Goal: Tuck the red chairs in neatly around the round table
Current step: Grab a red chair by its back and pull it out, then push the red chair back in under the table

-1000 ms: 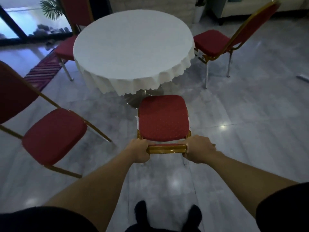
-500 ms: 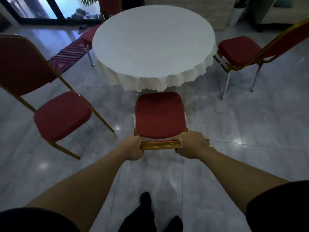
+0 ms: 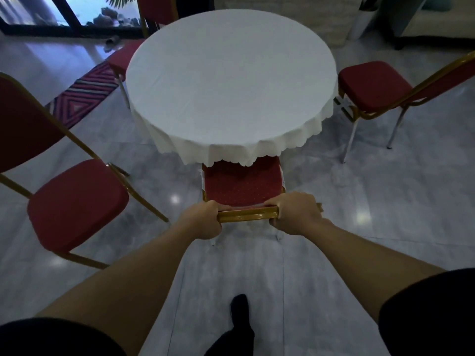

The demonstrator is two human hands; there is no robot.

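A round table (image 3: 231,80) under a white cloth fills the middle of the view. Directly in front of me is a red chair (image 3: 243,185) with a gold frame, its seat front tucked under the cloth's hanging edge. My left hand (image 3: 203,219) grips the left end of its gold top rail. My right hand (image 3: 295,214) grips the right end. A second red chair (image 3: 77,204) stands at the left, angled away from the table. A third (image 3: 372,86) stands at the right, apart from the table. A fourth (image 3: 120,57) sits at the far left with its seat partly under the cloth.
A striped rug (image 3: 82,96) lies on the glossy grey tile floor at the left. Dark glass doors (image 3: 64,14) run along the far left. A white planter (image 3: 359,21) and a sofa (image 3: 437,27) stand at the far right. My dark shoe (image 3: 239,312) shows below.
The chair I hold has slid forward toward the table; its seat front has gone under the cloth's edge. I have stepped closer, both hands still on the top rail.
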